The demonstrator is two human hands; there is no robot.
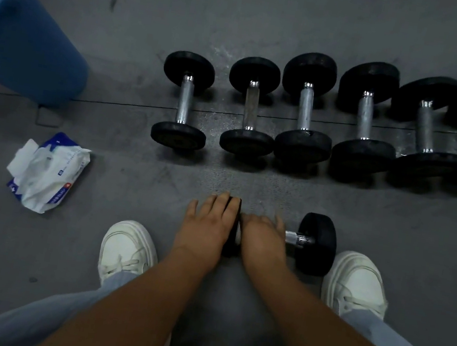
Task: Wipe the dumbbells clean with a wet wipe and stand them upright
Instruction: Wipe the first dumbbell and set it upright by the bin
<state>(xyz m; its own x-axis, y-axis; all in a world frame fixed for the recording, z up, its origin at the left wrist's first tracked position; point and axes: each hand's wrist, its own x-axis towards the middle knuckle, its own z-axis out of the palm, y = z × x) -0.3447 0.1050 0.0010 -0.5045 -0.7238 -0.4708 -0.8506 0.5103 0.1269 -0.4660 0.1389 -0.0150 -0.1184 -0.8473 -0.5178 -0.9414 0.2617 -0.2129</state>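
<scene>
**Wet-wipe pack** [48, 171], left of centre: white film with blue panels. It carried rows of small blue print, a small blue square mark and a red mark near its lower right corner. All of this was too small and too creased to be read.

**Row of dumbbells** [305, 110], upper right: the black heads showed no legible weight numbers.

**Single dumbbell** [316, 243], lower centre: its visible head likewise showed no legible marking.

No text, brand or number could be read anywhere in the frame.
</scene>
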